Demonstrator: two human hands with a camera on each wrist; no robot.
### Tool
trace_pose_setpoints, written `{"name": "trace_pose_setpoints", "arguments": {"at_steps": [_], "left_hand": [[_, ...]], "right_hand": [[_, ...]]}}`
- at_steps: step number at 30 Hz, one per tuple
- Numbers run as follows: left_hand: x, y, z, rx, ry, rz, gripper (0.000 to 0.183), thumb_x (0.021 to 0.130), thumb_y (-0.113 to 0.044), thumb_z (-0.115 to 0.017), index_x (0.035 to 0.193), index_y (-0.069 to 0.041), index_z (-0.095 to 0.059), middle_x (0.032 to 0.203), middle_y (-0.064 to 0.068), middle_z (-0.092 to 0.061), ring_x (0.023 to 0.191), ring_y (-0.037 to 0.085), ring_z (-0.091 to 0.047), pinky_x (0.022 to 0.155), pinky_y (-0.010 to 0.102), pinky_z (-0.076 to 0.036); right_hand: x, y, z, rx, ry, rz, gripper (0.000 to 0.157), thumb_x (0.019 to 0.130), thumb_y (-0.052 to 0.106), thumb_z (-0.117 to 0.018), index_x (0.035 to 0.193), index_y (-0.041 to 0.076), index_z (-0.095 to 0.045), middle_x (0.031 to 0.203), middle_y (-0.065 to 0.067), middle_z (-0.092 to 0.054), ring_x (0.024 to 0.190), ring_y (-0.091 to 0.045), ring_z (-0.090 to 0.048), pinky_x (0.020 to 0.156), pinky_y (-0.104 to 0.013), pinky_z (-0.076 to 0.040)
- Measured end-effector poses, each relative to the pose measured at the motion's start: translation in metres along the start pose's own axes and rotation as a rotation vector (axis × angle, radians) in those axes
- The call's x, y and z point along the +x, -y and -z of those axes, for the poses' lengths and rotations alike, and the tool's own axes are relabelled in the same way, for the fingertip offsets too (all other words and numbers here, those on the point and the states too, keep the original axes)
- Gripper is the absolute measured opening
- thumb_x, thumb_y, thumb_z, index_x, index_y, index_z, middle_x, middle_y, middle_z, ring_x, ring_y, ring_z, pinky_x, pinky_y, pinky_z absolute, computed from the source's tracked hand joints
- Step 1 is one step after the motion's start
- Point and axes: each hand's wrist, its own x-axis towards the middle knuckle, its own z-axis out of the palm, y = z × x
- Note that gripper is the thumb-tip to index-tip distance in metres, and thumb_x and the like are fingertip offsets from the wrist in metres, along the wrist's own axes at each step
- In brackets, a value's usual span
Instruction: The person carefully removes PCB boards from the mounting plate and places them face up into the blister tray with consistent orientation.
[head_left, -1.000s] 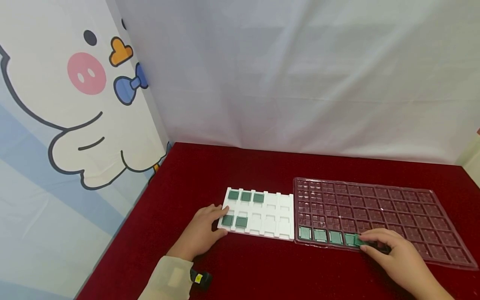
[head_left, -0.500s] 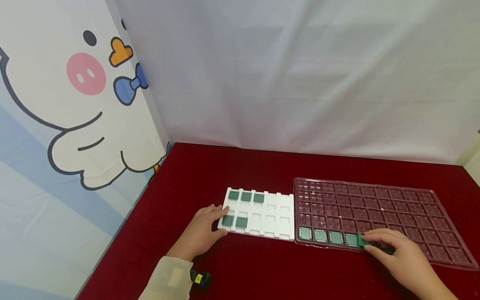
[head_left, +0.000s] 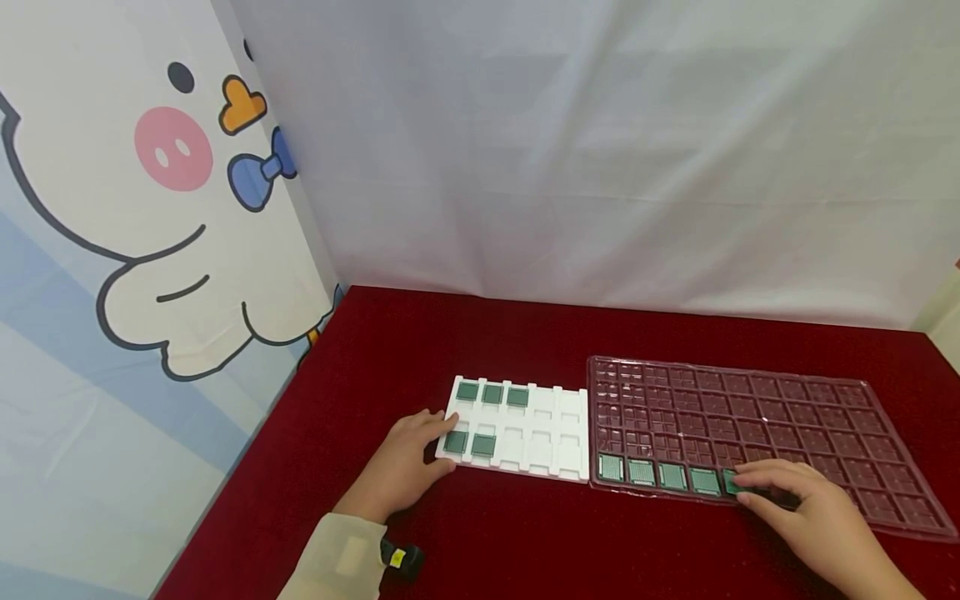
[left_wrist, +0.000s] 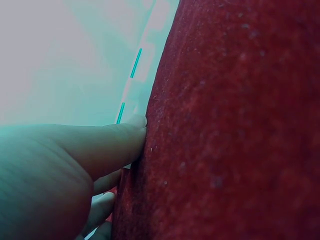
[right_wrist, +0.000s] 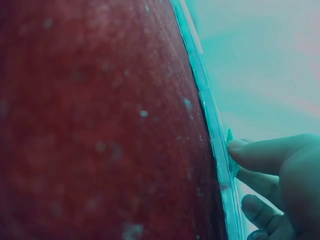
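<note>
At the left end of a white tray [head_left: 542, 425], my left hand [head_left: 405, 462] grips the edge, thumb at the front corner and a fingertip higher on the side. Green square circuit boards [head_left: 483, 445] sit in several of that tray's pockets. My right hand [head_left: 813, 521] pinches another green circuit board [head_left: 729, 482] between thumb and fingers, at the front row of a clear plastic tray [head_left: 870, 385]. The right wrist view shows this board [right_wrist: 231, 155] standing tilted at the tray's edge, partly hidden by the thumb. Several boards [head_left: 641, 472] lie in a row left of it.
Both trays lie side by side on a dark red cloth-covered table [head_left: 450, 333]. Behind hangs a white curtain [head_left: 600, 167]; to the left stands a panel with a cartoon bird [head_left: 172, 225]. A black wrist device [head_left: 402, 558] is at the left sleeve.
My right hand has shifted slightly right with the circuit board, from overlapping the fourth pocket to the fifth; the fourth board now shows fully. My left hand and the white tray have stayed put.
</note>
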Motion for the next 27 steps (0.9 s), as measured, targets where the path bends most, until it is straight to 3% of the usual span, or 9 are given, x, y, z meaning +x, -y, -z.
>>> {"name": "trace_pose_setpoints", "arguments": {"at_steps": [4, 6, 19, 27], "left_hand": [[0.0000, 0.0004, -0.0005, 0.004, -0.003, 0.003, 0.065, 0.092, -0.022, -0.080, 0.152, -0.022, -0.054, 0.158, 0.003, -0.047, 0.150, 0.032, -0.032, 0.117, 0.053, -0.036], [0.0002, 0.0007, -0.0010, 0.010, -0.004, 0.002, 0.065, 0.092, -0.022, -0.080, 0.152, -0.022, -0.054, 0.158, 0.003, -0.047, 0.150, 0.031, -0.032, 0.117, 0.052, -0.036], [0.0007, -0.0008, 0.0002, 0.015, 0.003, -0.003, 0.065, 0.092, -0.022, -0.080, 0.152, -0.022, -0.054, 0.158, 0.003, -0.047, 0.150, 0.031, -0.032, 0.117, 0.052, -0.035], [0.0010, 0.0000, 0.0003, 0.018, 0.010, 0.001, 0.066, 0.093, -0.023, -0.079, 0.153, -0.023, -0.053, 0.159, 0.003, -0.046, 0.150, 0.031, -0.031, 0.116, 0.053, -0.036]], "right_hand": [[-0.0002, -0.0005, 0.0009, 0.007, -0.004, 0.014, 0.025, 0.082, 0.018, -0.089, 0.103, 0.026, -0.080, 0.114, 0.000, -0.072, 0.102, 0.010, -0.050, 0.078, -0.016, -0.047], [-0.0003, -0.0003, 0.0011, 0.015, -0.005, 0.019, 0.025, 0.081, 0.017, -0.089, 0.104, 0.026, -0.080, 0.114, 0.000, -0.072, 0.101, 0.012, -0.049, 0.076, -0.010, -0.044], [0.0003, 0.0010, 0.0025, 0.011, -0.006, 0.021, 0.024, 0.081, 0.018, -0.089, 0.103, 0.026, -0.080, 0.113, 0.001, -0.072, 0.101, 0.012, -0.050, 0.076, -0.009, -0.043], [0.0009, 0.0013, 0.0026, 0.008, 0.005, 0.012, 0.024, 0.081, 0.017, -0.089, 0.102, 0.025, -0.080, 0.112, -0.001, -0.072, 0.100, 0.006, -0.055, 0.074, -0.014, -0.046]]}}
